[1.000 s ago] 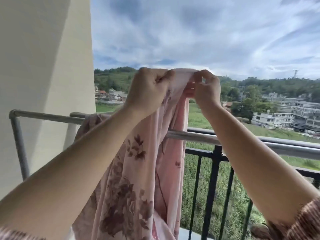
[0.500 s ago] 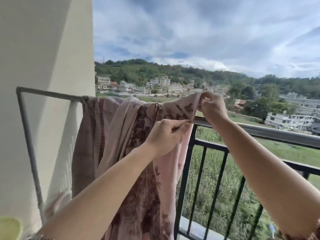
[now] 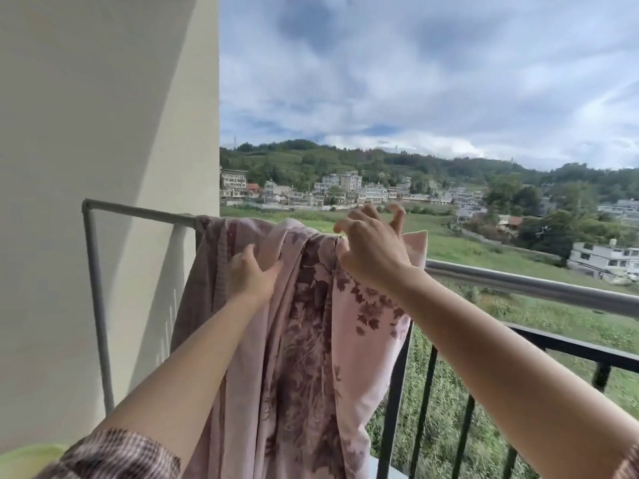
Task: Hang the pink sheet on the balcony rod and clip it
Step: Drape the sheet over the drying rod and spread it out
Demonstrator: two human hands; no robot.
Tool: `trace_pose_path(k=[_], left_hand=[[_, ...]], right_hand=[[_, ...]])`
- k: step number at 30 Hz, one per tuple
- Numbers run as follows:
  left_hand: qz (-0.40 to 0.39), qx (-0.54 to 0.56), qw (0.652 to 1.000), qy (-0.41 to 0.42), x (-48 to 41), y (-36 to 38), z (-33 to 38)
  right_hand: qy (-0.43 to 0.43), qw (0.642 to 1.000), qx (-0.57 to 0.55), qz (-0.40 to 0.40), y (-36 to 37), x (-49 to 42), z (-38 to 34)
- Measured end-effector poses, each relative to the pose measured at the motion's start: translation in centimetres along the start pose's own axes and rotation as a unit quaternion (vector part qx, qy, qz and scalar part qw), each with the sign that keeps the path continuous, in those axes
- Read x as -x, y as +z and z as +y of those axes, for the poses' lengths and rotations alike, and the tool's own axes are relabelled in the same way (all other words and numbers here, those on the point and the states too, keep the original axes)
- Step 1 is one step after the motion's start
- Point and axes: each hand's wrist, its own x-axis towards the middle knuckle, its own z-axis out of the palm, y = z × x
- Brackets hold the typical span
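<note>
Hanging over long grey metal balcony rod [image 3: 518, 286]: pink floral fabric sheet [image 3: 363, 340], bunched at centre-left of the frame, not yet spread.
Change from half a second ago: right hand [image 3: 373, 254] has released the corner it pinched. Its fingers [image 3: 398, 219] are now spread and lifted, with the thumb touching the cloth. Left hand [image 3: 254, 274] has risen and grips a fold just below the rod.
Meaning: draping appears done; spreading and clipping are outstanding.
Clips: none in view.
Brands, labels, writing: none legible.
</note>
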Motion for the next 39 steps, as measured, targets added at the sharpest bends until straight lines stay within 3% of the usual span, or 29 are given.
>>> trace_pose_path(k=[4,7,14,18,22,24,27,32,36,39], left_hand=[[0.011,0.048,0.997,0.063,-3.0,-0.8,-0.8],[0.059,0.096,0.992,0.063,-6.5,-3.1,-1.1],[0.045,0.173,0.976,0.128,-12.4,-5.1,1.8],[0.047,0.286,0.955,0.058,-14.9,-5.0,1.2],[0.066,0.343,0.937,-0.028,-17.2,-4.1,0.3],[0.087,0.318,0.942,-0.060,-17.0,-3.0,0.6],[0.139,0.246,0.958,-0.041,-15.4,-1.7,2.0],[0.180,0.262,0.948,0.014,-12.1,-0.6,3.9],[0.128,0.286,0.949,0.033,-8.7,0.2,5.2],[0.099,0.211,0.965,0.118,-5.1,1.3,6.2]], right_hand=[[-0.009,0.996,0.040,-0.074,2.8,-2.5,-1.9],[-0.003,0.998,0.049,-0.039,3.5,-3.7,-1.7],[0.111,0.993,-0.018,0.030,3.1,-6.0,0.0],[0.185,0.979,0.003,0.081,1.1,-5.3,3.9],[0.308,0.938,0.016,0.157,-0.8,-2.6,7.9],[0.339,0.925,0.030,0.169,-1.6,-1.0,9.0],[0.343,0.917,0.060,0.195,-3.4,0.7,10.4],[0.347,0.902,0.061,0.249,-7.0,3.3,12.2],[0.396,0.873,-0.030,0.282,-8.7,5.4,13.9],[0.400,0.882,-0.111,0.224,-8.8,6.4,14.0]])
